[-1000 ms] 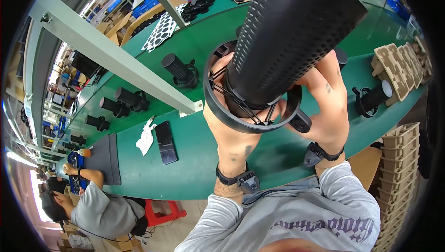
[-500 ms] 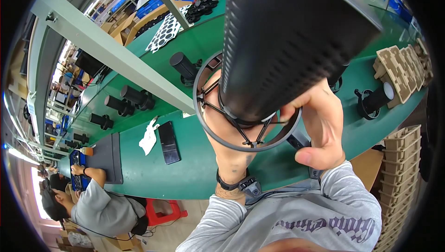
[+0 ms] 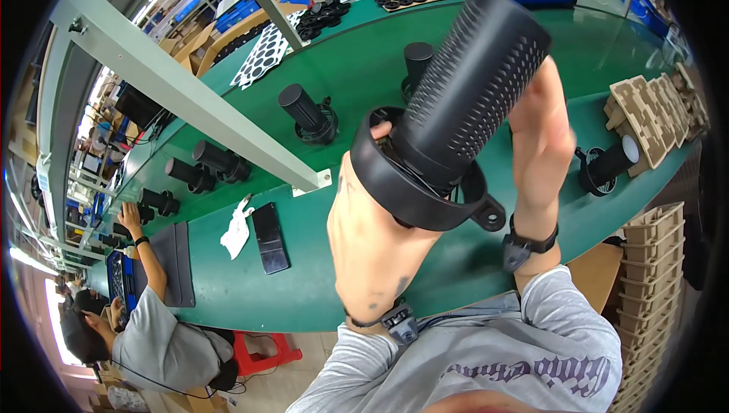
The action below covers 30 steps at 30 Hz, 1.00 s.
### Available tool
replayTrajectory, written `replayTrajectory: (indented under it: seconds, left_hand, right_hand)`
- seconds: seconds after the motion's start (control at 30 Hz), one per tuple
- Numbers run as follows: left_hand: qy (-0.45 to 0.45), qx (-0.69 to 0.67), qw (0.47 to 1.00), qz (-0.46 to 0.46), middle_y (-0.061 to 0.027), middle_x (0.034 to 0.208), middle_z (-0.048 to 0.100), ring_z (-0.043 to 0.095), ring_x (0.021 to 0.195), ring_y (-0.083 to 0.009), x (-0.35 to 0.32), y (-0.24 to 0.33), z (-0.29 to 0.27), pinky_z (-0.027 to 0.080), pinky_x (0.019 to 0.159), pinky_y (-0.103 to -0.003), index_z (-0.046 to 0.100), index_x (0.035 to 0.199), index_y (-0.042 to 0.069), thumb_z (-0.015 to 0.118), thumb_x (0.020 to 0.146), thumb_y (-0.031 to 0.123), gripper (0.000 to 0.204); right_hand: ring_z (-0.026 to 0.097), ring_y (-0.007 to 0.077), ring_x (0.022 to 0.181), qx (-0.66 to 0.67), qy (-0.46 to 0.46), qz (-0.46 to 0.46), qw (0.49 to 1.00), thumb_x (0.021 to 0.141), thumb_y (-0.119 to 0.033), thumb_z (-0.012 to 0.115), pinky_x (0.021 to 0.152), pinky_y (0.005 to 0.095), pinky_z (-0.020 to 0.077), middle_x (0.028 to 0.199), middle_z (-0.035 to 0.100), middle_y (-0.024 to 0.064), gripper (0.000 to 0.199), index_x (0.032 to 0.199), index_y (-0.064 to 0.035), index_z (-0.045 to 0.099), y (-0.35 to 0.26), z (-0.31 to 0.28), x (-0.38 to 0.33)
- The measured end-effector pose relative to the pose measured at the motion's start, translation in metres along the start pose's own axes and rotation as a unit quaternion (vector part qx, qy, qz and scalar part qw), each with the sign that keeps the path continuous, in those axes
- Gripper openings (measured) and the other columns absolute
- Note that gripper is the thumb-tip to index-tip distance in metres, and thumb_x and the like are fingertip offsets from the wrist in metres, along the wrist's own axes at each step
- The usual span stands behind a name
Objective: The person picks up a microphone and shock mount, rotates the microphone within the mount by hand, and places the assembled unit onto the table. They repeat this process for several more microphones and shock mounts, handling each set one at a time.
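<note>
A black perforated microphone [image 3: 474,86] leans toward the upper right inside its round black shock mount [image 3: 414,196]. From below, my left hand [image 3: 380,212] is closed around the mount, and one fingertip shows inside the ring. A small bracket with a hole sticks out at the mount's right side. My right hand [image 3: 543,136] is against the right side of the microphone's body, its fingers hidden behind it. Both wrists wear dark straps with small devices.
On the green bench [image 3: 304,291] lie a dark phone [image 3: 271,237] and a white cloth [image 3: 238,229]. More microphones [image 3: 304,109] stand along the back; another [image 3: 611,166] is at the right, near moulded pulp trays [image 3: 649,124]. A grey post [image 3: 197,94] crosses the left. Co-workers sit left and across.
The microphone has moved down and away from the camera, and its mount has tilted. My right hand has shifted from the mount's ring up to the body's side. The left co-worker's arm now reaches forward.
</note>
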<state>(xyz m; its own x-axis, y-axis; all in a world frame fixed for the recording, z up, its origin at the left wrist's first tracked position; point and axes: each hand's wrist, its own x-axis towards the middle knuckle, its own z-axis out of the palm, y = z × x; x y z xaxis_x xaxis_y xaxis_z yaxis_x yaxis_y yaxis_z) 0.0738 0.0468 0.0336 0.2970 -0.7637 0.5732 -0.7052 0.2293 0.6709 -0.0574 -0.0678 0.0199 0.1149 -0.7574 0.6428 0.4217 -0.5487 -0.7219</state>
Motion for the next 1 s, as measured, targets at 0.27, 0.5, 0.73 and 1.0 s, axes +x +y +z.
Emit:
replayTrajectory:
  seconds: [0.27,0.5,0.73,1.0]
  left_hand:
    - [-0.056,0.082,0.992,0.080,-0.0153,0.107,0.055,0.056,0.096,-0.0295,-0.006,0.002,-0.004,0.048,0.076,-0.037,0.049,0.118,0.000,0.079,0.056,0.010,0.069]
    - [0.056,-0.026,0.990,0.128,-0.0102,0.109,0.060,0.059,0.095,-0.0267,-0.012,0.008,-0.005,0.050,0.079,-0.037,0.061,0.108,0.010,0.090,0.050,0.015,0.065]
    - [0.046,0.055,0.957,0.281,-0.0155,0.114,0.059,0.057,0.088,-0.0275,-0.008,0.010,-0.008,0.045,0.073,-0.037,0.061,0.107,0.010,0.091,0.048,0.019,0.067]
    - [0.116,0.068,0.912,0.387,-0.0095,0.102,0.064,0.046,0.080,-0.0218,-0.011,0.010,0.015,0.038,0.061,-0.027,0.069,0.087,0.032,0.071,0.060,0.023,0.028]
  right_hand:
    - [0.060,0.0212,0.078,0.063,-0.068,0.083,0.992,0.089,-0.026,0.044,0.071,0.0302,0.0493,0.088,0.061,0.0170,0.037,0.100,0.0064,0.058,0.027,-0.036,0.029]
    - [0.061,0.0231,0.079,0.182,-0.061,0.097,0.977,0.089,-0.024,0.043,0.075,0.0330,0.0499,0.087,0.061,0.0171,0.033,0.094,0.0054,0.058,0.033,-0.022,0.028]
    - [0.063,0.0239,0.080,0.211,-0.049,0.083,0.973,0.090,-0.021,0.044,0.077,0.0336,0.0506,0.088,0.063,0.0182,0.031,0.092,0.0065,0.059,0.025,-0.030,0.028]
    - [0.060,0.0240,0.082,0.254,-0.038,0.092,0.962,0.091,-0.022,0.044,0.075,0.0347,0.0501,0.088,0.060,0.0163,0.029,0.091,0.0033,0.058,0.026,-0.029,0.028]
